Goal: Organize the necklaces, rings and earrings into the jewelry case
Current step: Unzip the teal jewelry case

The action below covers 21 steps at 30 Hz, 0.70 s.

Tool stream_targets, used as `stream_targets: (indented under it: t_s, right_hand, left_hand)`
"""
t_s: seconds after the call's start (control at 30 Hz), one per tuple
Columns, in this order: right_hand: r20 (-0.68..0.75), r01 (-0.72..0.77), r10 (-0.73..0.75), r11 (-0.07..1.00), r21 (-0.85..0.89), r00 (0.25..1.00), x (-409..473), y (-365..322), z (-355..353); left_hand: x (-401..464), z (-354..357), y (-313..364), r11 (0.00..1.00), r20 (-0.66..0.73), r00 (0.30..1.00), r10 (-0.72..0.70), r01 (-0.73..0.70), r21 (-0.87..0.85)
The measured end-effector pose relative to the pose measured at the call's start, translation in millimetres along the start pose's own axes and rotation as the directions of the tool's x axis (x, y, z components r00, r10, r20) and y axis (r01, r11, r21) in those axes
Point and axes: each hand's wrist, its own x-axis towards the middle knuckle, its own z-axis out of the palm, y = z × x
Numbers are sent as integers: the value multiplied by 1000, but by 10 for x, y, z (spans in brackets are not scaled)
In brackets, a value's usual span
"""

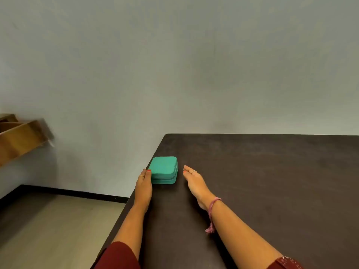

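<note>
A closed teal jewelry case (pixel 164 170) sits on a dark brown table (pixel 262 181), just left of the frame's centre and a little below the middle. It lies close to the table's left edge, not far from the far corner. The case is square with rounded corners, and a seam line runs around its side wall; the lid is down.

The left hand (pixel 143 188) reaches in from the lower middle of the frame, lying along the table's left edge. Its fingers are stretched out flat and together, and the fingertips with red-painted nails touch the case's left side near the front corner. The hand is not wrapped around anything; it rests against the case with an open palm. A thin gold ring (pixel 141 176) shows on one of its fingers.

The right hand (pixel 194 182) lies to the right of the case, near it but apart, with a strip of bare table between them. Its fingers are extended and relaxed, holding nothing. One finger wears a thin ring (pixel 193 171), and a pink thread bracelet (pixel 211 212) circles the wrist, its tasselled end hanging down onto the table.

Dark red sleeves (pixel 118 257) cover both upper arms at the bottom of the frame.

A pale grey wall (pixel 174 65) fills the upper half. At the left edge, a wooden shelf unit (pixel 19 136) appears blurred. A light floor (pixel 48 230) with a dark baseboard shows in the lower left.
</note>
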Motion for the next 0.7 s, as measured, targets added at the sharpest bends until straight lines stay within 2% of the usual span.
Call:
stream_targets:
  t_s: [0.3,0.53,0.7]
  right_hand:
    - [119,-6,24,988,-153,993,185,-13,131]
    - [144,-16,38,988,-155,989,140,-81,76]
    - [121,20,-1,988,-156,993,-30,-214,-246]
  left_hand:
    - [247,90,-91,1000,-51,999,-4,4,10]
    - [183,139,-23,1000,-67,997,-28,28,-14]
    - [-34,306,148,997,-51,998,25,-29,-73]
